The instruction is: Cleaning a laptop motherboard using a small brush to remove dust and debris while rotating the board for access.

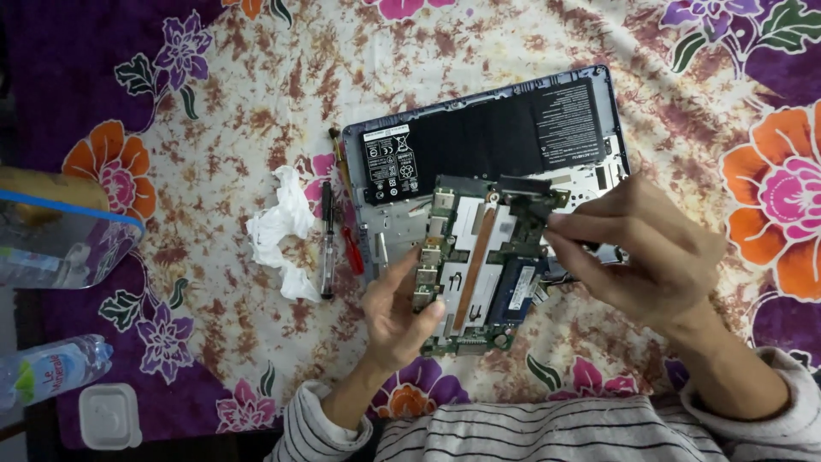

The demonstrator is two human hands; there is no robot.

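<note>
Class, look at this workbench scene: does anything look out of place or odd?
Yes. The circuit board is lifted out of the opened laptop shell, held tilted between left hand and right hand. Crumpled tissue lies beside screwdrivers.

There is a single view, from a camera worn on the person's head. It looks almost straight down onto a surface covered with a flowered cloth (530, 51) and sits fairly near, so the cloth fills nearly the whole frame. The person's striped sleeves (556, 436) enter from the bottom edge, which marks the wearer's side; the top edge is the far side. A plastic container (60, 244) and a water bottle (51, 370) are cut off by the left edge. No second view shares the scene.
</note>
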